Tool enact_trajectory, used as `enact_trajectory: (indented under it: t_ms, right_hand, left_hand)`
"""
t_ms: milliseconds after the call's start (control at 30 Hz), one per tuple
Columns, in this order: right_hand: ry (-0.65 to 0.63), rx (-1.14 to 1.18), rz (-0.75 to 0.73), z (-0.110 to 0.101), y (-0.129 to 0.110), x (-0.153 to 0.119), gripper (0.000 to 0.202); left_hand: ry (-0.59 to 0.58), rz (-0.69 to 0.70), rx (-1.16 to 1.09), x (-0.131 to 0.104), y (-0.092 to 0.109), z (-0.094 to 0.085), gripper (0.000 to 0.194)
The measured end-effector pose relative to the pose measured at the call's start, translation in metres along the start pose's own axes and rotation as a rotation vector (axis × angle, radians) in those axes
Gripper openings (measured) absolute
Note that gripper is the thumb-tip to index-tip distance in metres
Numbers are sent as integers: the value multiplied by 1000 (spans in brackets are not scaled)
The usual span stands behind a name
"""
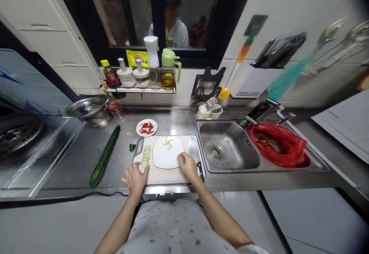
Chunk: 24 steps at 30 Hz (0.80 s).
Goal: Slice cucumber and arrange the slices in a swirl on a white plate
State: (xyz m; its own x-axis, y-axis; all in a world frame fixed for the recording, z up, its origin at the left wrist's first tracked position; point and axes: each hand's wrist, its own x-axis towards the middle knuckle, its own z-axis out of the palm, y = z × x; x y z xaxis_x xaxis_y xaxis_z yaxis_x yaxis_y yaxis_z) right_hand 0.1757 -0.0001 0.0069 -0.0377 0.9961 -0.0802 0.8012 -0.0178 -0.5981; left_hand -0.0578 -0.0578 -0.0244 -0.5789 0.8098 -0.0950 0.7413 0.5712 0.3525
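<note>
A column of overlapping cucumber slices (146,154) lies on the left side of the cutting board (161,177). My left hand (135,177) rests at the board's lower left, fingers apart, its thumb tip beside the lowest slice. On the board sits a white square plate (164,159) with a few cucumber slices (167,142) arranged near its far edge. The curled fingers of my right hand (187,165) grip the plate's right rim; what lies under the fingertips is hidden. A kitchen knife (194,148) lies along the board's right side, black handle toward me.
Left of the board are a whole cucumber (105,157) and a cut end piece (132,147). Behind it stands a small plate (138,129) of chopped red pieces. A lidded steel pot (98,120) is at back left. The sink (230,157) and red bag (284,150) are right.
</note>
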Motion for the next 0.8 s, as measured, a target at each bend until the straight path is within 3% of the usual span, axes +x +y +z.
enact_trajectory:
  t_ms: [300, 800]
  right_hand:
    - [17, 7, -17, 2, 8, 4, 25]
    - [12, 48, -27, 2, 8, 0, 25]
  left_hand:
    - [-17, -16, -8, 2, 4, 1, 34]
    - [13, -20, -307, 1, 11, 4, 23]
